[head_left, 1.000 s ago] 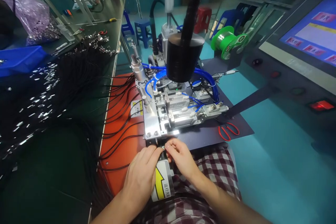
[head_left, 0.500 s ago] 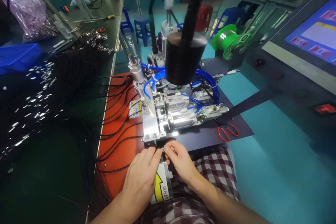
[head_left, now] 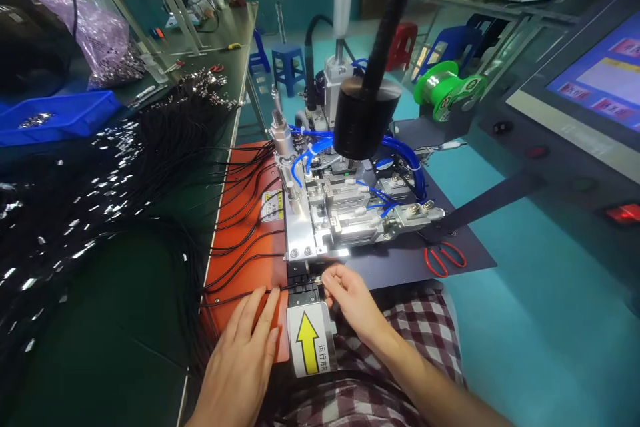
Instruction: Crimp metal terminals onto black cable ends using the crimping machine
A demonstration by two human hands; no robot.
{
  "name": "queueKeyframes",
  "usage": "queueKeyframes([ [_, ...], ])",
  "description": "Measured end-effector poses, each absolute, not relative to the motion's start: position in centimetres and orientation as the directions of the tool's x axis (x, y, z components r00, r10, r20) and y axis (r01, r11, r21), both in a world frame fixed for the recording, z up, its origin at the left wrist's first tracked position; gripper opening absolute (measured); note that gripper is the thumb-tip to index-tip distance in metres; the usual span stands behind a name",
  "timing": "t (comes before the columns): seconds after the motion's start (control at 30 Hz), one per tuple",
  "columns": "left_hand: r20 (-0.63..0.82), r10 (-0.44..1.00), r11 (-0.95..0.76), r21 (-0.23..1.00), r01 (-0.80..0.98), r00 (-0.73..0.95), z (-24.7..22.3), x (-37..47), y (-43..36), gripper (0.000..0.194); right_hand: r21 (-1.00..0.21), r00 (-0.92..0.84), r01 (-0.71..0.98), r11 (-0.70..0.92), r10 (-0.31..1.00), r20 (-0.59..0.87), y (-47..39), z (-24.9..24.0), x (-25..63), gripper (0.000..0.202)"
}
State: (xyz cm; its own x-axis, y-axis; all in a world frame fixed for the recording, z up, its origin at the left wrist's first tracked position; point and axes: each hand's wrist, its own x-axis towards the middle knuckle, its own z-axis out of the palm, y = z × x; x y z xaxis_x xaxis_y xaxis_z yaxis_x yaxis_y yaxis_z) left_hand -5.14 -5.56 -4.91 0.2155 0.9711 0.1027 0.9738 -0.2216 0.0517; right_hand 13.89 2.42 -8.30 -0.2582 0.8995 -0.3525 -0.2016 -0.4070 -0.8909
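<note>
My left hand (head_left: 243,341) lies with its fingers spread over the front of the orange plate (head_left: 245,267), fingertips at a black cable (head_left: 234,298). That cable runs right across a black holder (head_left: 303,295) at the front of the metal machine (head_left: 301,233). My right hand (head_left: 350,295) pinches the small metallic end (head_left: 319,280) of the cable at the holder's right side, thumb against forefinger. Below the holder is a white label with a yellow arrow (head_left: 308,343). Several other black cables lie side by side over the plate.
Red-handled scissors (head_left: 445,258) lie on the dark base plate right of my hands. A black cylinder on a stalk (head_left: 367,120) hangs above the machine. Piled cables (head_left: 165,133) and a blue tray (head_left: 60,117) are on the left bench; a control panel (head_left: 575,140) stands at right.
My left hand has moved left and down from the holder and its fingers have spread, baring the holder and arrow label. My right hand stays at the cable end. The view has shifted slightly.
</note>
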Motion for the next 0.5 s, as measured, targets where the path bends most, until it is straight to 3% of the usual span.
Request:
queueKeyframes([
  [0.23,0.110,0.954,-0.278,-0.012,0.961,0.277,-4.9,-6.1,-4.8,0.046,-0.862,-0.242,-0.249,-0.441,0.890,-0.386,2.3,-8.7,14.7,0.039],
  [0.5,0.086,0.965,-0.252,0.039,0.967,0.248,-5.3,-6.2,-4.8,0.049,-0.853,-0.095,-0.273,-0.445,0.895,-0.437,1.2,-9.8,17.3,0.037],
])
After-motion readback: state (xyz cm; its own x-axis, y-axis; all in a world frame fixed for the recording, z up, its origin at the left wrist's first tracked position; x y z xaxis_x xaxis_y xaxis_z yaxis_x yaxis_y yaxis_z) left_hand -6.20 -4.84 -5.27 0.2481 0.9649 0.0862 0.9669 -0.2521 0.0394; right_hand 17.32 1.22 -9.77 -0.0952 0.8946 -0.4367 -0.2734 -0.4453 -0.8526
